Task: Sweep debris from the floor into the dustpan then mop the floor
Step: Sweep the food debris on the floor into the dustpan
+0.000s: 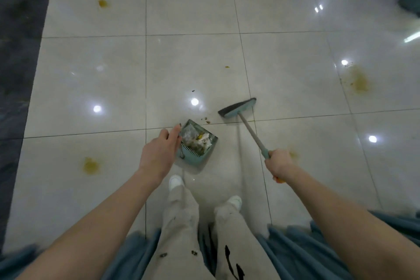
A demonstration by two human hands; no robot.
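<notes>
One glossy tile floor [91, 75], one broom [238, 109], one dustpan [193, 157].

On my screen the floor fills the view, with a dark strip [20, 52] down its left edge and yellow-brown stains [360, 79] scattered over the pale tiles. The broom slants from lower right up to its blurred head, which is just right of the dustpan and apart from it. The dustpan stands ahead of the person's white shoes [176, 180], mouth facing away, holding a heap of scraps [197, 140]. The right hand [278, 162] is curled tight round the broom's handle. The left hand [159, 154] hovers at the dustpan's left side, fingers nearly straight and close together; I cannot tell whether they touch it. A few crumbs [205, 119] lie between the dustpan's mouth and the broom head.
</notes>
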